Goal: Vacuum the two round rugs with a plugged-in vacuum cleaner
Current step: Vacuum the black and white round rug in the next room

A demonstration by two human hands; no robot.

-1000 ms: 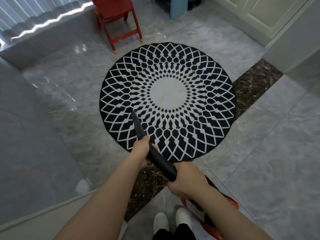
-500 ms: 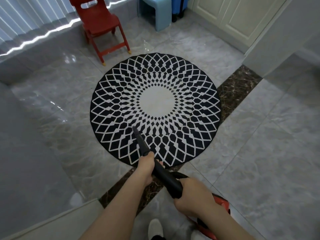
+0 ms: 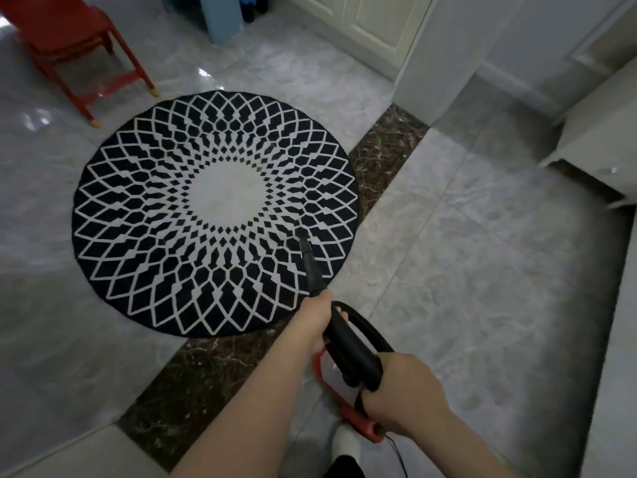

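The round rug [image 3: 213, 212], black with a white lattice pattern and a pale centre, is laid flat on the grey tiled floor [image 3: 482, 270], at about 10 o'clock from the hands. Its edge at 5 o'clock lies over a dark marble strip [image 3: 382, 157] in the floor. The black nozzle [image 3: 312, 267] of the vacuum cleaner [image 3: 355, 353] is pointed onto the rug, and its tip is placed on the patterned ring at about 4 o'clock from the pale centre.

The tube just behind the nozzle is grasped by the left hand [image 3: 315, 322], with the fingers wrapped around it. The rear black handle is gripped by the right hand [image 3: 403, 391], clenched around it. Under the hands a red part of the vacuum cleaner is seen, and a thin cord [image 3: 396, 453] is seen running from it toward the bottom edge.

At 6 o'clock a white shoe [image 3: 346, 443] is seen. At 11 o'clock from the rug a red chair [image 3: 69, 39] is standing, and at 12 o'clock a light blue stool [image 3: 220, 15]. White cabinet doors [image 3: 372, 22] are seen at 1 o'clock.
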